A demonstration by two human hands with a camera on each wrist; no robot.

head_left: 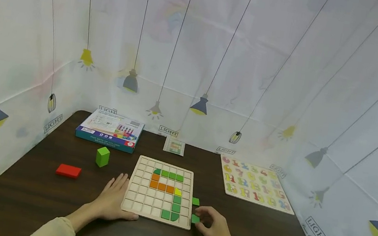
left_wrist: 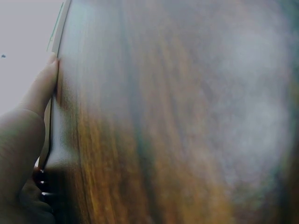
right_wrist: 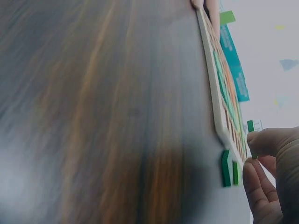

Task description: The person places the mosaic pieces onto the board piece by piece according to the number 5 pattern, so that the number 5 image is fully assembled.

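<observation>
My left hand (head_left: pixel 111 203) lies on the dark table against the left side of a wooden grid board (head_left: pixel 142 198), fingers straight and thumb along its front edge. In the left wrist view, the thumb (left_wrist: pixel 42 84) touches the board's edge. Green, orange and yellow tiles fill some of the squares. At the board's right side, my right hand (head_left: pixel 217 231) has its fingers bent. Between its thumb and fingers it pinches a small green tile (right_wrist: pixel 251 133), seen edge-on in the right wrist view. Two green pieces, one a thicker dark one (right_wrist: pixel 226 168), lie near the board's corner below it.
A red block (head_left: pixel 68 171) and a green block (head_left: pixel 102 157) stand left of the board. Behind them lies a flat boxed set (head_left: pixel 110 128). A small pattern card (head_left: pixel 174 147) is at the back, and a number puzzle board (head_left: pixel 256 183) lies to the right. Printed cloth surrounds the table.
</observation>
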